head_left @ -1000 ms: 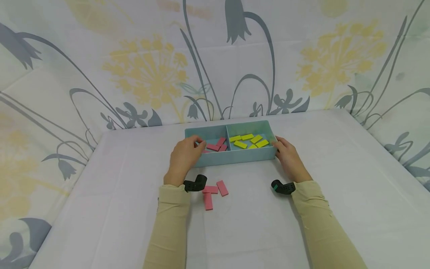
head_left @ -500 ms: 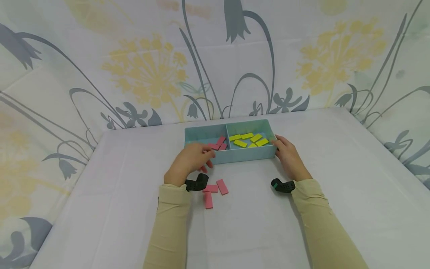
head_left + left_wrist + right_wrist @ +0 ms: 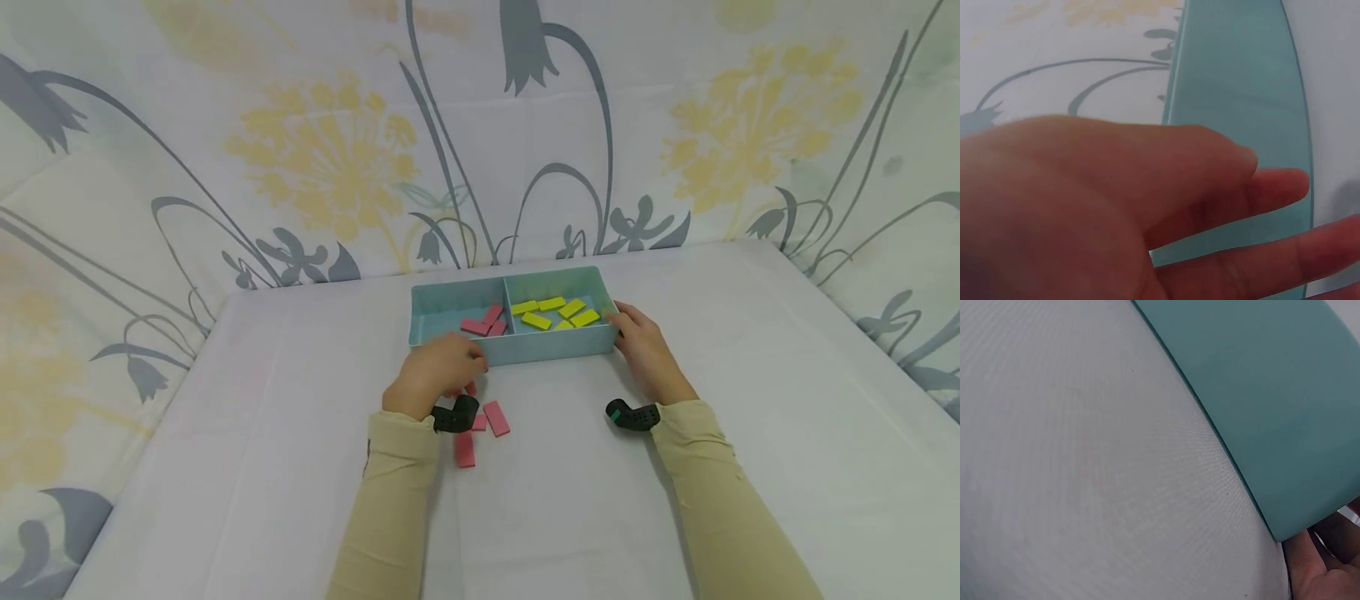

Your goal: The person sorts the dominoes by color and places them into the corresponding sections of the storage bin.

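Note:
A pale teal box (image 3: 555, 343) with two compartments stands on the table. Pink blocks (image 3: 474, 327) lie in its left compartment and several yellow blocks (image 3: 537, 321) in the right one. My left hand (image 3: 438, 375) is in front of the box's left half, above the table. In the left wrist view its fingers (image 3: 1260, 265) extend loosely past the box wall, with nothing seen between them and the thumb. My right hand (image 3: 637, 346) holds the box by its right front corner. Loose pink blocks (image 3: 497, 418) lie near my left wrist, one partly covered by it.
White cloth (image 3: 555, 500) covers the table. Patterned fabric (image 3: 322, 150) with grey and yellow flowers rises behind and on both sides. A black wrist camera (image 3: 633, 415) sits on my right wrist, another on my left.
My left hand has come out of the left compartment and moved toward me and to the right, over the loose pink blocks. My right hand keeps its place at the box corner.

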### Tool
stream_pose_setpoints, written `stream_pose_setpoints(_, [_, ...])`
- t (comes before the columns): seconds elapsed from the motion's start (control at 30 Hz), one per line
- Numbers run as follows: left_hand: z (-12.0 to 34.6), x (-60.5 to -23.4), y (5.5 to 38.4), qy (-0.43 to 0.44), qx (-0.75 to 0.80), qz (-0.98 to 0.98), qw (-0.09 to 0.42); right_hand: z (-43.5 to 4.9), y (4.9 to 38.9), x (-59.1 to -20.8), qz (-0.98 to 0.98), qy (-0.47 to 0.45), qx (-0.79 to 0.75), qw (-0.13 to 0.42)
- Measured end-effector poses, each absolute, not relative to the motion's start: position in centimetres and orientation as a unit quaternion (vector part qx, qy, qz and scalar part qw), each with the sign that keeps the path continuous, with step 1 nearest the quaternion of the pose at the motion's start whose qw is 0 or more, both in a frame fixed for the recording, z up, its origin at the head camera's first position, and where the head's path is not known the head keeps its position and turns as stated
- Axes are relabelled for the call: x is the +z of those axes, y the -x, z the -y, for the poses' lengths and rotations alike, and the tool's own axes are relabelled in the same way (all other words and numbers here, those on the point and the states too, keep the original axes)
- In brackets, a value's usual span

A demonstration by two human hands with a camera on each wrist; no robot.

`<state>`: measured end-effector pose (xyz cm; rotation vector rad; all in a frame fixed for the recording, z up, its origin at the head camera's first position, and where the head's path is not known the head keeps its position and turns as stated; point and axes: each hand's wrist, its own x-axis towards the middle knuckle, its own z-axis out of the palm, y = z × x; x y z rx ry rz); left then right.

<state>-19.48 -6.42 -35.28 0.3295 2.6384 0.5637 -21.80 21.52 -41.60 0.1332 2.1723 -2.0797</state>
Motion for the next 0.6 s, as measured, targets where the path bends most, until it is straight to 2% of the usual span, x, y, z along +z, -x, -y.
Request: stream_pose_setpoints(0.6, [5.6,-36.4,19.3,-0.116,0.150,-0.958,0.214,-21.5,21.7,-41.8,-0.723,-0.040,-0.687,0.059])
